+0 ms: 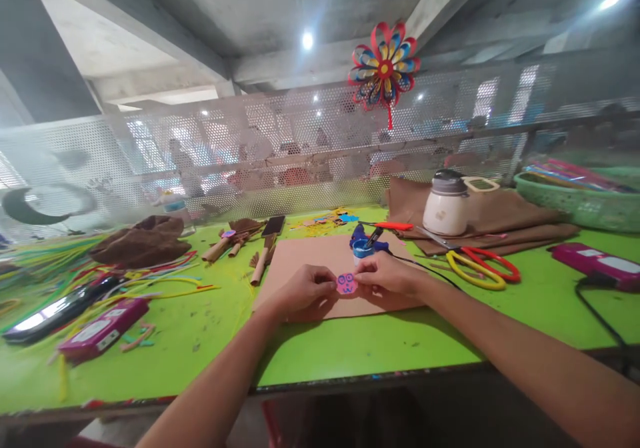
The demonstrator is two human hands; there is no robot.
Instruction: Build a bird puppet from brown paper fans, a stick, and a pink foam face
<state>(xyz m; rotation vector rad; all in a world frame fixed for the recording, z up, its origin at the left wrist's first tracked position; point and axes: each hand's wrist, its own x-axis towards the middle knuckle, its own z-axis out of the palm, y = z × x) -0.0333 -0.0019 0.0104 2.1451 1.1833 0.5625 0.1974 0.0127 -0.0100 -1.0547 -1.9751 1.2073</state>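
Between my two hands is a small pink paper cutout (pixel 347 284) with a face drawn on it in dark blue lines. My left hand (pixel 309 293) pinches its left edge, and my right hand (pixel 387 276) pinches the right edge. Both hands are just above a brown cardboard sheet (pixel 295 255) on the green table. Just behind my right hand stands a small blue-rimmed pot (pixel 363 248) with a dark-handled tool (pixel 374 236) in it. A crumpled dark blue thing lies around the pot.
Scissors (pixel 477 268) with red and yellow handles lie right of the sheet, before a white jar (pixel 445 205) on brown cloth. A green basket (pixel 590 198) stands far right. Purple devices (pixel 105 328) lie at both sides. Colourful strips (pixel 165 285) and brown paper pieces (pixel 233 238) are left.
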